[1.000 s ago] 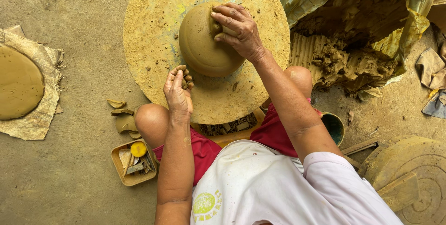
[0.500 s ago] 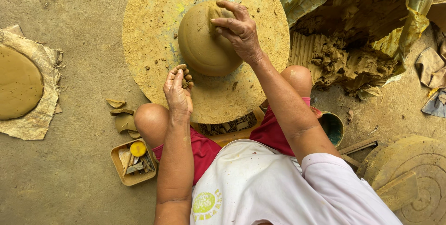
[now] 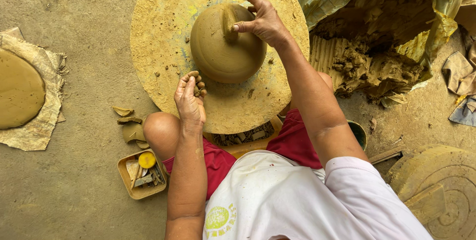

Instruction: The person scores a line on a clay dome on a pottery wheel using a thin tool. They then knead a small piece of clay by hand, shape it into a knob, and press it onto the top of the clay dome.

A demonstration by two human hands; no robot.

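Note:
A rounded dome of wet brown clay (image 3: pixel 220 51) sits in the middle of a large round clay-crusted wheel (image 3: pixel 158 31) on the ground. My right hand (image 3: pixel 260 17) is raised over the dome's top right, thumb tip touching the clay beside a fresh groove, fingers spread and holding nothing. My left hand (image 3: pixel 190 100) rests on the wheel's near edge, just below the dome, fingers curled around small bits of clay. My knees and red shorts are under the wheel's near side.
A flat clay disc (image 3: pixel 20 89) lies on cloth at the left. A small tray of tools with a yellow lid (image 3: pixel 141 170) sits by my left knee, clay scraps (image 3: pixel 130 121) above it. A heap of raw clay (image 3: pixel 377 66) in plastic sheeting lies right; another round slab (image 3: pixel 441 190) lower right.
My right hand has lifted off the dome's top and opened, leaving a groove in the clay. My left hand stays on the wheel's edge.

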